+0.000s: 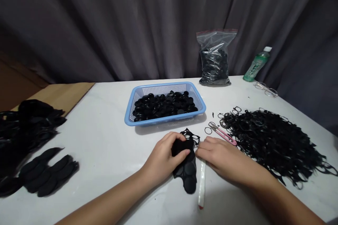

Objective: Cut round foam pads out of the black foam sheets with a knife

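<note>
My left hand (pixel 169 151) is closed around a black sheet of joined round pads (pixel 189 169), thumb on top and fingers curled over the far side. At its far end the sheet shows open ring-shaped holes. Against the sheet's right edge, my right hand (pixel 221 156) has its fingers bent and pressed together; what they pinch is hidden. A narrow white stick (pixel 201 186) with a red tip runs from beneath the right fingers toward me. Pink-handled thread snips (pixel 223 135) lie just beyond the right hand.
A blue basket (pixel 129 112) holds many black round pieces. To the right lies a heap of black ring scraps (pixel 271 140); black pad sheets (pixel 49 172) lie left. Behind are a filled zip bag (pixel 215 59), a green bottle (pixel 257 65), glasses (pixel 266 89) and a grey curtain (pixel 148 24).
</note>
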